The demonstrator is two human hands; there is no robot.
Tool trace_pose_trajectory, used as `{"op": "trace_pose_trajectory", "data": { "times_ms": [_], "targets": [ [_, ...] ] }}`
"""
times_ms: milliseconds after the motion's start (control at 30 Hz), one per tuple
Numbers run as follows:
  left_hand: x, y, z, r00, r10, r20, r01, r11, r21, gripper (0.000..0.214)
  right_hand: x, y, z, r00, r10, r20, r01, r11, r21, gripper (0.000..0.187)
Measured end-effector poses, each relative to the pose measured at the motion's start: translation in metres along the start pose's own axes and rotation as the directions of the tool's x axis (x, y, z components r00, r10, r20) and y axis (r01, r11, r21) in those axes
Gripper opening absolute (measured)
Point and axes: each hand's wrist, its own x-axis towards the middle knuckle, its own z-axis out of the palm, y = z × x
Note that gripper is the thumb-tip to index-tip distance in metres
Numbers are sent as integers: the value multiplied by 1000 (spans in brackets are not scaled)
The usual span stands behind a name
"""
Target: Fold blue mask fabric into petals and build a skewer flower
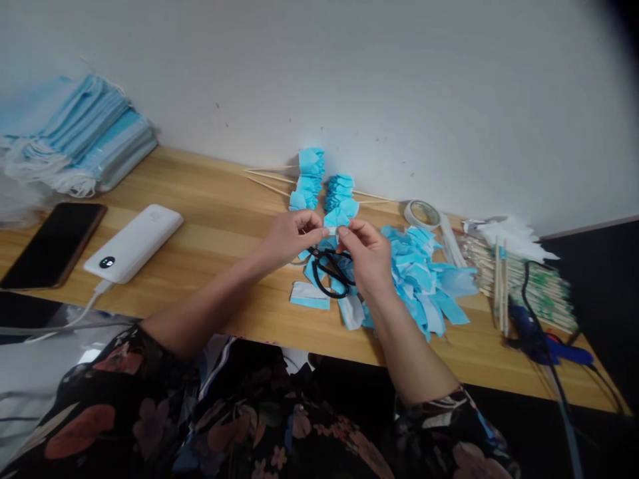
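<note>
A small blue-and-white piece of mask fabric (331, 231) is stretched between my hands, above the table. My left hand (293, 238) pinches its left end with thumb and forefinger. At the other end, my right hand (370, 256) pinches it in the same way. Black-handled scissors (324, 287) lie below my hands, their blades partly hidden. A cut blue-and-white strip (309, 295) rests left of the handles. To the right of my right hand spreads a heap of cut blue fabric (422, 279). Gathered blue fabric bunches (310, 178) on thin sticks (272, 176) lie beyond my hands.
A stack of blue masks (107, 136), a phone (54, 245) and a white power bank (134, 243) with a cable are at the left. To the right are a tape roll (422, 214), bundled sticks (536, 286) and a blue-handled tool (569, 350) with a cord. A wall (349, 80) stands behind.
</note>
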Motion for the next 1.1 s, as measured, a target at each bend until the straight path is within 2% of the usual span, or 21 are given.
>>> {"op": "trace_pose_trajectory", "data": {
  "times_ms": [100, 200, 300, 400, 467, 667, 800, 967, 1100],
  "targets": [
    [1, -2, 0, 999, 46, -5, -46, 998, -31, 24, -1, 3, -2, 998, -68, -12, 67, 994, -88, 24],
    [2, -2, -1, 996, 84, -10, -85, 989, -122, 20, -3, 3, -7, 970, -242, -21, 231, 945, -233, 13],
    [3, -2, -1, 996, 85, -31, -89, 985, -151, 25, -7, 0, -11, 882, -471, 3, 436, 814, -383, 11],
    [3, -1, -1, 995, 77, -56, -83, 989, -126, 19, -9, -2, -13, 815, -579, 12, 511, 711, -483, 18],
    [2, 0, -1, 995, 75, -59, -81, 990, -113, 16, -9, -2, -13, 809, -588, 5, 508, 693, -511, 19],
    [1, -2, 0, 994, 98, -45, -103, 988, -118, 14, -9, 1, -13, 826, -563, 11, 478, 691, -543, 18],
    [2, -6, 1, 992, 130, -8, -130, 988, -84, 19, -9, 2, -12, 826, -563, 26, 504, 717, -481, 14],
    [1, -8, 4, 991, 127, 34, -124, 990, -64, 24, -9, 6, -9, 902, -430, 44, 405, 804, -436, 9],
    [1, -9, 5, 995, 99, 22, -96, 991, -88, 22, -9, 8, -6, 927, -373, 31, 351, 836, -421, 8]
  ]
}}
